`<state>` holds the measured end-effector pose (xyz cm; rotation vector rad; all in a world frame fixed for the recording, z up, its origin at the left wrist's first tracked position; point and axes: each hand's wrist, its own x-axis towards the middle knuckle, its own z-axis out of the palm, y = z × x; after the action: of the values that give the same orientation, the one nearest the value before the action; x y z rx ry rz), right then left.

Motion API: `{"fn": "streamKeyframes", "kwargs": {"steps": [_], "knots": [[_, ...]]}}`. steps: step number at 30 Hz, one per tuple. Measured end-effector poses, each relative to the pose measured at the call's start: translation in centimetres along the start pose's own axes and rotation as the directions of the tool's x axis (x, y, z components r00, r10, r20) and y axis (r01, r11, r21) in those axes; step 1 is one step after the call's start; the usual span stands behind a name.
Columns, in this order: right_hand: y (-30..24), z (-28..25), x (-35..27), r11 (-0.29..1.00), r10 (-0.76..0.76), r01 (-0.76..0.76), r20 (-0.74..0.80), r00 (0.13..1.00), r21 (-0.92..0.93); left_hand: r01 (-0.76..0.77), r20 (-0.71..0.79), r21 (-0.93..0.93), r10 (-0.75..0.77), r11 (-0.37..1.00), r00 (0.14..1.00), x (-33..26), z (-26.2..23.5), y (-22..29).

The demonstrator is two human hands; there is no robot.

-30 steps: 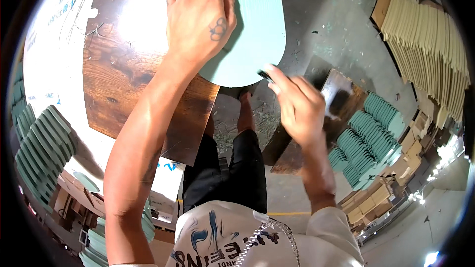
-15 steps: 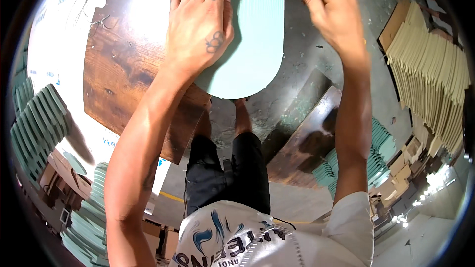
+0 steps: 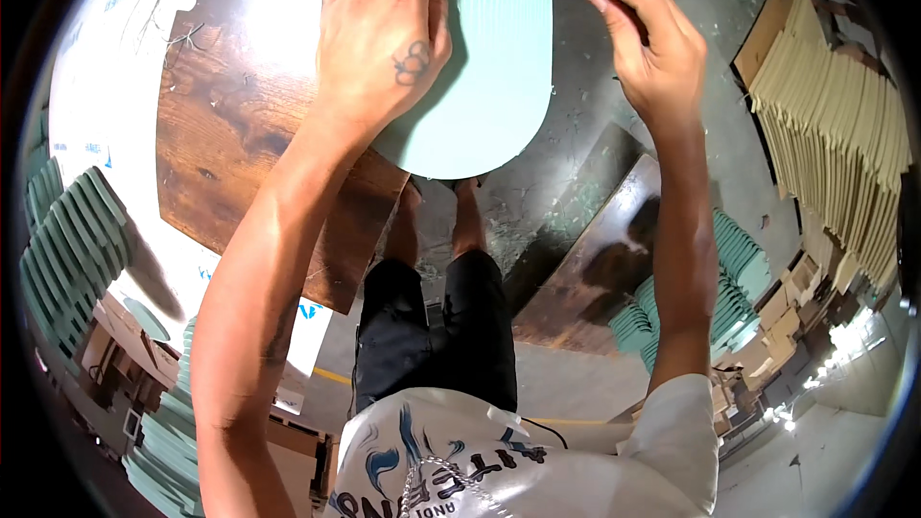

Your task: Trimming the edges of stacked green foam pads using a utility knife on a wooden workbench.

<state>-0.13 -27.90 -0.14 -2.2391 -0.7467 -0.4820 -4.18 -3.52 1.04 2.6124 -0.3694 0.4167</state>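
A mint-green panel (image 3: 499,86) with fine ribs, two straight sides and a rounded near end lies at the edge of a brown wood-grain tabletop (image 3: 240,115), its right part jutting past it. My left hand (image 3: 384,38) is closed on the panel's left part, thumb against the fingers; its fingertips are cut off by the upper edge of the view. Apart from the panel, to its right, my right hand (image 3: 657,53) hangs in the air with thumb and forefinger pinched. What they hold, if anything, is too small to make out.
Stacked green curved pieces (image 3: 77,249) stand at the left, and more green pieces (image 3: 734,297) at the right. A tall stack of cream-coloured sheets (image 3: 835,144) rises at the far right. Behind my legs is a brown board (image 3: 595,278). Bits litter the grey floor (image 3: 585,86).
My right hand has moved from beside the panel's far right corner, where something dark was at its fingertips, slightly right and nearer. The left hand stays on the panel; the view has shifted slightly.
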Motion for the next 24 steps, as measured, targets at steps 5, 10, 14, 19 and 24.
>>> {"fn": "streamKeyframes", "kwargs": {"steps": [5,10,14,19,24], "knots": [[-2.7,-0.5,-6.7,0.979,0.001,-0.045,0.217,0.976,0.197,-0.007,-0.031,-0.019,0.007,1.000,1.000,-0.1,0.7,0.0],[-10.2,-0.6,-12.2,0.874,0.127,-0.216,0.225,0.966,0.435,-0.023,-0.054,-0.002,0.023,1.000,0.998,-0.4,0.6,-0.3],[-7.0,1.1,-7.1,0.811,0.545,-0.517,-0.034,0.838,0.272,-0.013,-0.024,-0.009,0.013,1.000,1.000,-0.1,0.3,0.6],[-7.4,2.3,-8.9,0.943,0.297,-0.273,-0.108,0.949,0.189,-0.070,-0.081,0.042,0.073,0.997,0.994,-0.5,1.3,-0.7],[-17.1,4.2,-14.0,0.931,0.342,-0.330,-0.059,0.938,0.153,-0.054,-0.053,0.011,0.054,0.999,0.997,-0.5,1.2,-0.5]]}}
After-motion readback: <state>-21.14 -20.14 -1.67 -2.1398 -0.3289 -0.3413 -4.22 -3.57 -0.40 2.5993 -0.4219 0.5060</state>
